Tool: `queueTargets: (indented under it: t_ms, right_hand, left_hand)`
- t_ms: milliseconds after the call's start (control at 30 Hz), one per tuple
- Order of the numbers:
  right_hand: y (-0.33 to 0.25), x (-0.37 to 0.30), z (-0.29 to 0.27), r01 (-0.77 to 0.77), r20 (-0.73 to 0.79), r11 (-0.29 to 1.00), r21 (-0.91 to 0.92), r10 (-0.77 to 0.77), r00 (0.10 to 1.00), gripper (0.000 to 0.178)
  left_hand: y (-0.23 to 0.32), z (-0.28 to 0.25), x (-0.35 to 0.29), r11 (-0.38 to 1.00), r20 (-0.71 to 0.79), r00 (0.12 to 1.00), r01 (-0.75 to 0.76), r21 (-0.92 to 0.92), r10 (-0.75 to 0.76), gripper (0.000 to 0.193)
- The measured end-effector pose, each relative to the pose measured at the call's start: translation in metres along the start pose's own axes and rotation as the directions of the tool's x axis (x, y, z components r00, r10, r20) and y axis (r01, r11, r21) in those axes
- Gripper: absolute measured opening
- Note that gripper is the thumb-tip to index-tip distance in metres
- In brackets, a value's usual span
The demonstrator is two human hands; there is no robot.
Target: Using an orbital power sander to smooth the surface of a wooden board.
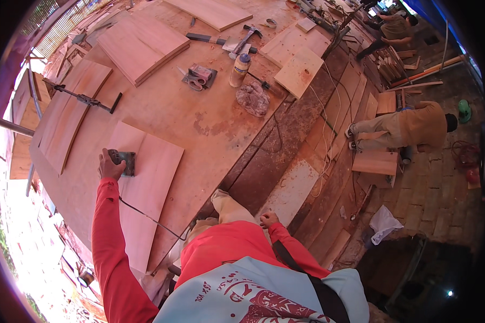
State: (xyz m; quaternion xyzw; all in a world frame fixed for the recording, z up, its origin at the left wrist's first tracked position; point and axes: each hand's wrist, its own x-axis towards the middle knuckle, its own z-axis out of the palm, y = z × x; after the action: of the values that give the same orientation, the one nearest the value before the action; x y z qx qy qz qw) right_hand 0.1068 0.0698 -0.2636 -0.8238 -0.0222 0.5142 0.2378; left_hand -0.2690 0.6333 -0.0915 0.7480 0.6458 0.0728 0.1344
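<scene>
My left hand (109, 164) is closed around a dark green power sander (125, 162). The sander sits flat on a long pinkish wooden board (148, 180), toward the board's left side. A black cord (151, 219) trails from it across the board to my body. My right hand (268, 219) hangs by my right side, away from the board, with its fingers curled and nothing visible in them.
Stacked boards (140, 46), scissors (197, 81), a glue bottle (240, 70), a plastic bag (253, 99) and a hammer (246, 42) lie on the large worktable (199, 156). A bar clamp (86, 99) crosses another board. At right, a person (409, 129) bends over a wooden box (376, 160).
</scene>
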Motion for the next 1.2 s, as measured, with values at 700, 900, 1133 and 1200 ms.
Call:
queueTargets:
  t_ms: [700, 900, 1133, 1200]
  right_hand:
    - [-0.009, 0.005, 0.004, -0.149, -0.075, 0.953, 0.263, 0.174, 0.982, 0.033]
    - [-0.011, 0.01, 0.021, 0.167, -0.04, 0.965, -0.204, -0.179, 0.983, 0.033]
    - [-0.04, 0.015, 0.02, 0.183, 0.036, 0.937, -0.297, -0.18, 0.983, 0.029]
    - [-0.033, 0.028, 0.015, 0.209, 0.039, 0.932, -0.295, -0.206, 0.978, 0.029]
  left_hand:
    - [-0.146, -0.021, -0.114, 0.968, -0.127, 0.96, 0.246, -0.04, -0.25, 0.06]
    - [-0.171, -0.032, -0.157, 0.931, -0.141, 0.921, 0.363, -0.033, -0.364, 0.064]
    - [-0.239, -0.024, -0.203, 0.904, -0.2, 0.884, 0.426, -0.028, -0.422, 0.069]
    - [-0.243, -0.02, -0.208, 0.912, -0.224, 0.885, 0.407, -0.054, -0.408, 0.071]
